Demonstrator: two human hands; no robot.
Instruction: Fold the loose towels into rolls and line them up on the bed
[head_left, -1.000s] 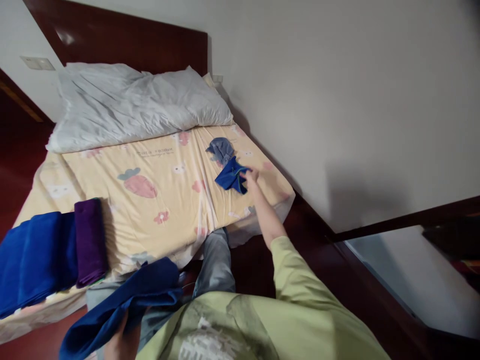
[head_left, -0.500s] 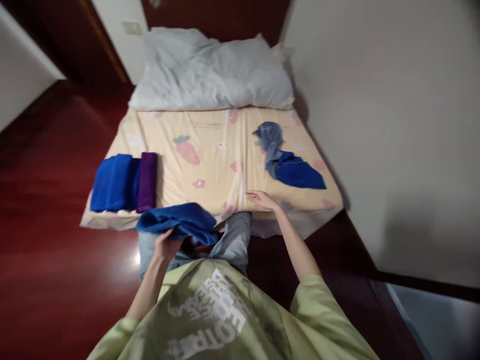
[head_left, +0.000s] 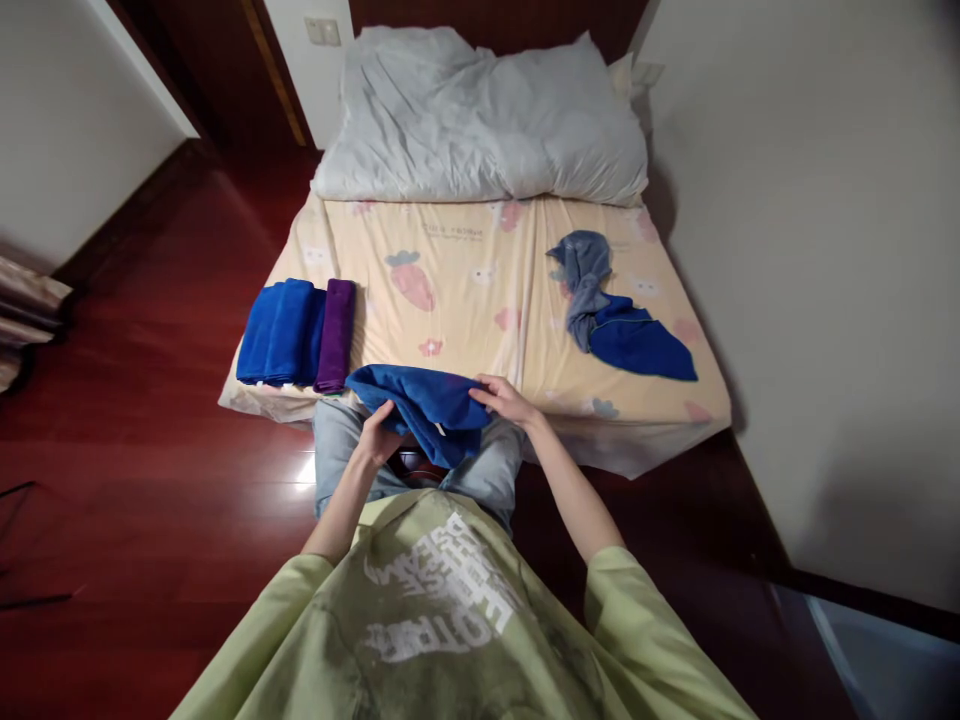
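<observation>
As our left hand [head_left: 381, 438] and right hand [head_left: 508, 401] grip a blue cloth [head_left: 427, 392] at the bed's [head_left: 465, 310] near edge, folded blue towels [head_left: 279, 333] and a purple towel [head_left: 337, 335] lie left, a crumpled grey cloth [head_left: 586, 262] right.

near the front edge of the bed [head_left: 375, 330], the blue cloth [head_left: 435, 388] hides most fingers of the left hand [head_left: 379, 437]. bedding [head_left: 480, 120] covers the back edge; lettering [head_left: 452, 232] before it is too small to read. the headboard [head_left: 495, 18] is cut off at the top.
</observation>
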